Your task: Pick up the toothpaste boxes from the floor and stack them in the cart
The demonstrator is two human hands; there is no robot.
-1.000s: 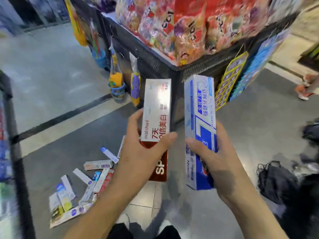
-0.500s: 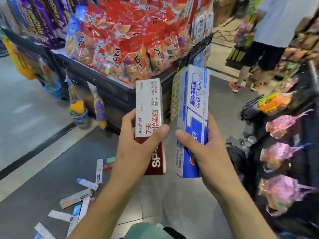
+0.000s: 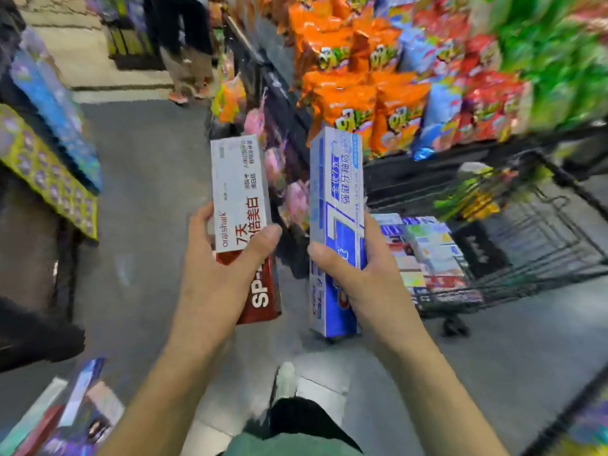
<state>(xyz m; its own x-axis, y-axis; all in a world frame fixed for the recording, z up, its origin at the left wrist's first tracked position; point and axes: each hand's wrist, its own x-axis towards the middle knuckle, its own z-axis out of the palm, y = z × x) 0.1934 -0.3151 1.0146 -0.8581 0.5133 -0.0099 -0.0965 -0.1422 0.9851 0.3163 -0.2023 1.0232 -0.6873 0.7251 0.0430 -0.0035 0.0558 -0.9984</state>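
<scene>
Two toothpaste boxes are held up at chest height in a shop aisle, one in each hand. A white and red box (image 3: 243, 222) is gripped by the left hand (image 3: 217, 274), thumb pressed across the printed front and fingers wrapped behind its lower half. A blue and white box (image 3: 337, 225) is gripped the same way by the right hand (image 3: 362, 278), thumb on the front face. Both boxes are held nearly upright, long axes running from the wrists up and away, top ends tipped slightly forward; the two are kept apart by a narrow gap.

Thin cardboard cartons of this kind are judged to be light and fairly stiff along their length, yet easily dented on the broad faces. A hold across the narrow sides near the middle, as seen here, is judged safest; the glossy print may be a little slippery.

A black wire cart (image 3: 543, 232) is seen just to the right, beyond the right hand, with more stacked boxes (image 3: 427, 255) already laid flat in its basket. Further boxes on the floor (image 3: 65, 413) are seen blurred at lower left. Shelves of snack bags (image 3: 378, 77) are ranged behind the cart.
</scene>
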